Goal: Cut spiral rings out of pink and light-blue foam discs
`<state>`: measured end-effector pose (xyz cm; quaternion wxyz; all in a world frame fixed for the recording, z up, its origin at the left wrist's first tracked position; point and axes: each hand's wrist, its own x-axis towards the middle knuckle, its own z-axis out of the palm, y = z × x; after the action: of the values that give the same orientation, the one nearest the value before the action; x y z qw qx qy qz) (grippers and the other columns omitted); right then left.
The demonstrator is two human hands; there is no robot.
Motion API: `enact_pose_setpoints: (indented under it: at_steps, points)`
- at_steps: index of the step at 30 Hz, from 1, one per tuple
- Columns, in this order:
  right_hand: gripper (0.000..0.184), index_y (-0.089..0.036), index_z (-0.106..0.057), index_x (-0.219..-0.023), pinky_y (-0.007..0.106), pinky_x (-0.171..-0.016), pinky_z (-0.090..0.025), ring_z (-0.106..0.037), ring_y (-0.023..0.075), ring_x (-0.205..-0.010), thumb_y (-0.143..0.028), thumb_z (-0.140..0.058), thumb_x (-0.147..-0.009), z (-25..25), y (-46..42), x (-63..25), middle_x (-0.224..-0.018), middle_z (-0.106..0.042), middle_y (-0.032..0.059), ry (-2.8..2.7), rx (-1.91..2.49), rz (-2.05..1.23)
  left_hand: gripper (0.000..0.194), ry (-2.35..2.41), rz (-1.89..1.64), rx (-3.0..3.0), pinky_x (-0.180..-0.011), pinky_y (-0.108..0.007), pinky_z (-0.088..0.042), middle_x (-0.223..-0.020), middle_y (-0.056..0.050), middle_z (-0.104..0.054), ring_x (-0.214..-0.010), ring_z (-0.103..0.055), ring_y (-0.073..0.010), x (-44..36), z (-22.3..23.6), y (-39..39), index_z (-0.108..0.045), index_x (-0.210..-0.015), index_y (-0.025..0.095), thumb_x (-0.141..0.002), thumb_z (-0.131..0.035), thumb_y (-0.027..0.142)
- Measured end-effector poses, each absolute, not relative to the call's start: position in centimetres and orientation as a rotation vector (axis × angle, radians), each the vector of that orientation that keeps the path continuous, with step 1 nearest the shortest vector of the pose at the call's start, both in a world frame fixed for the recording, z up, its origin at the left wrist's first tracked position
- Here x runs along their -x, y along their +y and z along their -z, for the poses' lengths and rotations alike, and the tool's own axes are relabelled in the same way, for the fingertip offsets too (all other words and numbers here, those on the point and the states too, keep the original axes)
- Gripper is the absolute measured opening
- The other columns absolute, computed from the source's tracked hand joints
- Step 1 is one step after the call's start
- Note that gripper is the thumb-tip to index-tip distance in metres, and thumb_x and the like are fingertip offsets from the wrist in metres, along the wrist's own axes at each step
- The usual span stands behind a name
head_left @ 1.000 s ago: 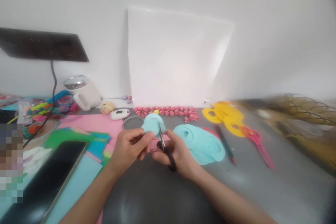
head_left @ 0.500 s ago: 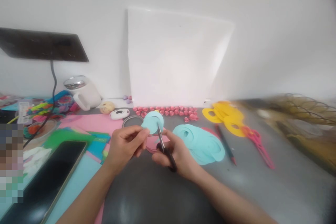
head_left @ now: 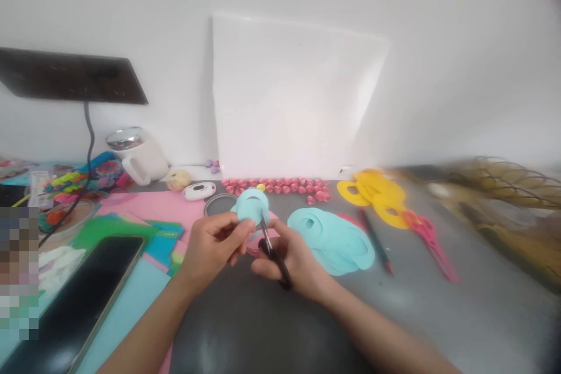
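Observation:
My left hand (head_left: 218,243) pinches the lower left edge of a light blue paper circle (head_left: 250,205), raised above the dark table. A curved slit shows near the top of the circle. In my right hand (head_left: 294,254) are black-handled scissors (head_left: 275,257), their blades pointing up at the right part of the paper. Pink paper pieces (head_left: 254,250) lie beneath, partly hidden by my hands. To the right sits a pile of light blue paper pieces (head_left: 335,242), some with round cut-outs.
Yellow paper rings (head_left: 392,215), a dark pencil (head_left: 379,248) and pink scissors (head_left: 433,242) lie to the right. Several small pink rolls (head_left: 289,186) line the white board's (head_left: 298,99) foot. On the left are a phone (head_left: 83,304), coloured sheets (head_left: 131,298) and a white mug (head_left: 146,158).
The paper circle has shifted slightly left and down and is turned a little, so its curved slit shows more clearly. Both hands moved slightly with it.

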<state>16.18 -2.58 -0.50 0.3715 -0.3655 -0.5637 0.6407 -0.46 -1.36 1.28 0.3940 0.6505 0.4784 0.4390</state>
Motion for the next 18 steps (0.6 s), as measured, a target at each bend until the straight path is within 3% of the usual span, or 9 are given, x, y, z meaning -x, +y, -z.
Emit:
enact_pose_setpoints:
  at_steps: [4,18]
  points:
    - [0.052,-0.019,-0.047,-0.104,0.021,-0.051,-0.028,-0.036,0.0075,-0.054,-0.033,-0.078,-0.065,0.56,-2.36,-16.30,-0.060,-0.043,-0.0085,-1.445,0.908,-1.624,0.038,1.186,-1.068,-1.693,-0.033,-0.017,-0.031,-0.040,0.005,-0.048,-0.032,-0.042,-0.0045,0.66,-1.22,-1.27,-0.047,-0.049,0.017,-0.082,-0.058,0.032]
    - [0.051,-0.022,-0.040,-0.095,0.020,-0.048,-0.025,-0.031,0.0070,-0.049,-0.034,-0.077,-0.062,0.21,-2.52,-16.35,-0.052,-0.035,-0.0122,-1.406,0.988,-1.642,0.036,1.163,-1.152,-1.616,-0.033,-0.017,-0.034,-0.042,0.005,-0.048,-0.033,-0.040,-0.0045,0.64,-1.48,-1.18,-0.049,-0.052,0.017,-0.084,-0.057,0.032]
